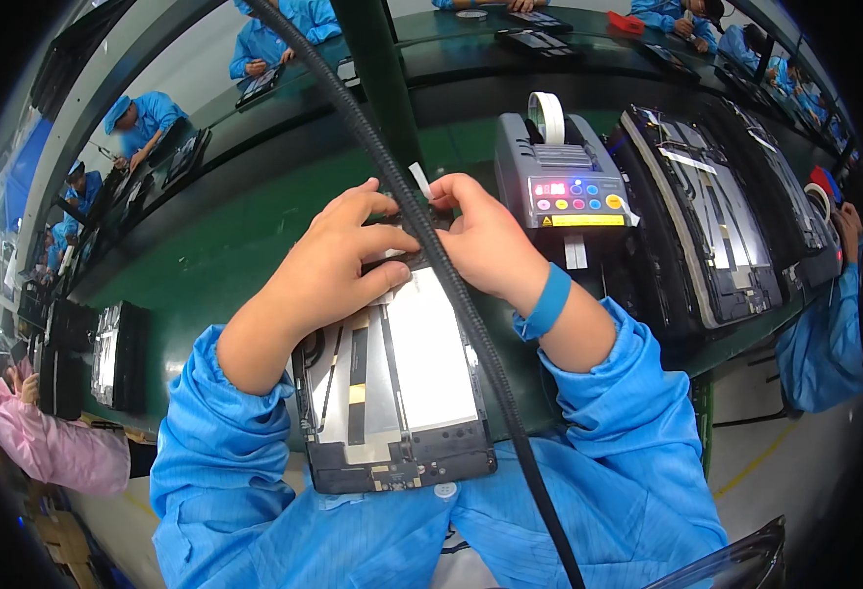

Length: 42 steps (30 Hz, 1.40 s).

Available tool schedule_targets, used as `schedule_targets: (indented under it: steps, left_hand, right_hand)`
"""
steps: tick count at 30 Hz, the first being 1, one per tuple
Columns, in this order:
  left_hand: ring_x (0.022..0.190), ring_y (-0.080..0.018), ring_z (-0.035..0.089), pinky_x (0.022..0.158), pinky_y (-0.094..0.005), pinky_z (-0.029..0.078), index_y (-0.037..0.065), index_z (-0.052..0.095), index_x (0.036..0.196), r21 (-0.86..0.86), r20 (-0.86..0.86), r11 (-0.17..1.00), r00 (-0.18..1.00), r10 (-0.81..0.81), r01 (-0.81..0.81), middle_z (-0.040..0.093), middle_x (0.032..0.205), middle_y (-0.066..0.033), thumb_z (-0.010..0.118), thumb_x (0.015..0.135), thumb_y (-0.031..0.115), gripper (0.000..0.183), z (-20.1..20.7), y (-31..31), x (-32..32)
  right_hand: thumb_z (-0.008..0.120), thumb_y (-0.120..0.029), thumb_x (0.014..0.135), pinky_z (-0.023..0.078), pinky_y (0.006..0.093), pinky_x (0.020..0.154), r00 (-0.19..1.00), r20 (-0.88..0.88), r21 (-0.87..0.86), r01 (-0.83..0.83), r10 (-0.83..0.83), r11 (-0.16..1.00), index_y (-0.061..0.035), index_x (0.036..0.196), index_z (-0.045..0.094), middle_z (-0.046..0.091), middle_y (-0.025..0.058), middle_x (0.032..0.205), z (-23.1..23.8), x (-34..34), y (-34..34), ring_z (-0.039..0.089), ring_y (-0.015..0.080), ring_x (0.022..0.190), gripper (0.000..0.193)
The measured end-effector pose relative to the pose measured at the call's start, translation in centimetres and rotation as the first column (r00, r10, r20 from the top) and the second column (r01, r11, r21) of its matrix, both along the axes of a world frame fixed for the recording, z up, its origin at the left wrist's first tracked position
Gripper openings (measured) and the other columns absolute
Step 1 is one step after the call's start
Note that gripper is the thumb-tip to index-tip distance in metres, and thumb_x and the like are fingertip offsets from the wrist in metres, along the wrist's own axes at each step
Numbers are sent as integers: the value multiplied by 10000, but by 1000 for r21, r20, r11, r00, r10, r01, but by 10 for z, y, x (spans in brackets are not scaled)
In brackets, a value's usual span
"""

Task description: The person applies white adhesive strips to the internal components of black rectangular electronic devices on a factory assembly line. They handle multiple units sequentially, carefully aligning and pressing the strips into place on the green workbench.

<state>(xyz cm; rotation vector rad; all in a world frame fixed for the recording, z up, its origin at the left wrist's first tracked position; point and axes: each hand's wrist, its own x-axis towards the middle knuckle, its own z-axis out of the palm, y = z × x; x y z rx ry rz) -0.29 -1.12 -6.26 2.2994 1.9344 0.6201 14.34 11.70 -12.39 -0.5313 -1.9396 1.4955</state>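
Note:
An opened tablet (431, 344) lies before me, its metal plates and dark circuit board exposed. My left hand (338, 255) is closed about its far end: the thumb rests on the inner surface, and bent fingers reach toward the far edge. Beside it, my right hand (485, 236) pinches a short white tape strip (420, 181) between thumb and forefinger, with the strip's free end pointing up and away. A blue band circles the right wrist. A black braided cable (451, 285) crosses the view and hides some fingertips and part of the tablet's far end.
A grey tape dispenser (564, 177) stands at the right, a white piece (575, 251) sticking out its front. Beyond it, several opened tablets (711, 216) lean in a row. More devices (119, 353) stand at the left on the green table (215, 245). Co-workers sit around.

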Motion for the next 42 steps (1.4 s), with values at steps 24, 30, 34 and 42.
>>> schedule_targets:
  steps: [24, 30, 34, 42]
  left_hand:
    - [1219, -463, 456, 985, -508, 405, 44, 685, 943, 170, -23, 985, 1000, -13, 17, 572, 1122, -187, 739, 691, 144, 277, -10, -3, -4]
    - [1204, -430, 481, 956, -508, 416, 63, 670, 851, 264, -47, 964, 999, -8, 20, 583, 1097, -148, 753, 659, 129, 219, -17, -6, -4]
    - [1148, -403, 513, 968, -466, 413, 51, 658, 821, 255, 51, 967, 998, -29, 15, 589, 1040, -140, 724, 678, 88, 162, -18, -2, -9]
    - [828, -265, 517, 698, -348, 432, 1, 597, 638, 69, 143, 994, 987, 73, -83, 538, 745, -89, 657, 630, 53, 79, -11, 19, -8]
  right_hand:
    - [678, -54, 639, 482, 272, 682, 995, 21, -216, -87, 93, 973, 39, 1153, 450, 527, 137, 1059, 25, 8, -5, 546, 126, 824, 570]
    - [650, -10, 635, 407, 207, 547, 993, 89, -181, -60, 77, 982, 17, 1198, 446, 484, 77, 1057, 26, 3, -9, 431, 40, 628, 600]
    - [643, 16, 640, 396, 181, 533, 989, 112, -227, -66, 93, 972, 7, 1230, 438, 471, 54, 1074, 31, 3, -9, 400, 25, 599, 624]
    - [661, 32, 658, 423, 193, 519, 988, 62, -252, -119, 139, 960, 55, 1206, 409, 527, 78, 979, 29, 3, -6, 536, 37, 642, 604]
